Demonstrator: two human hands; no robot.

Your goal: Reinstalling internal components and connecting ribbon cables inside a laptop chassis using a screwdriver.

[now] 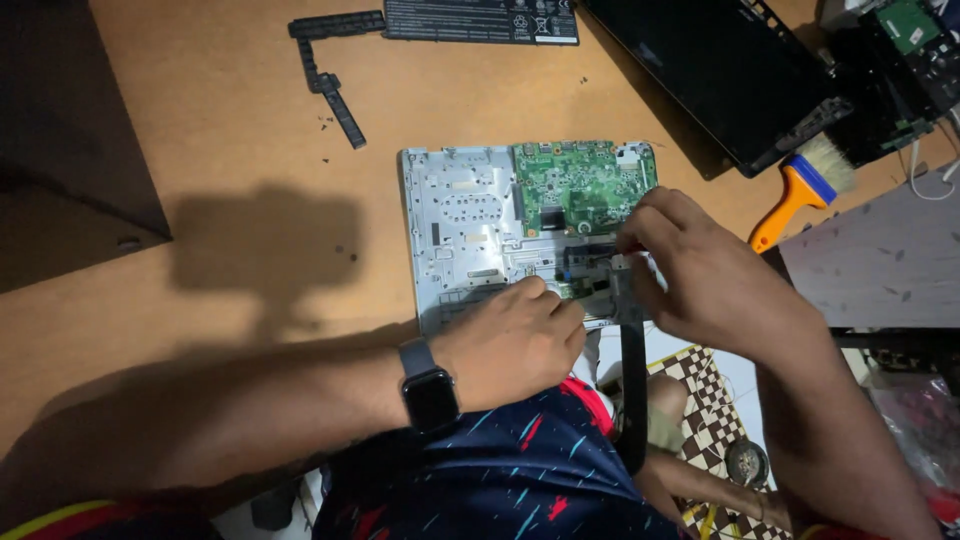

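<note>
Black strip (328,72) lay far left on table (230,140), battery (480,20) beside it. Left hand (515,340), watch (430,392) on wrist, rested curled on near edge of white chassis (455,225), holding nothing visible. Green board (583,185) sat in chassis. Right hand (700,275) pinched small part by board; which part, cannot tell. Brush (805,190) lay right.

Looks like a home electronics repair spot, not a pro lab. Plain wooden table (230,130) holds an opened laptop chassis (460,230) with bare green circuit board (585,185), a removed battery pack (480,20), black plastic trim strips (330,75), loose screws, an orange-handled dusting brush (800,195). Checkered floor mat (705,400) under the seated person.
</note>
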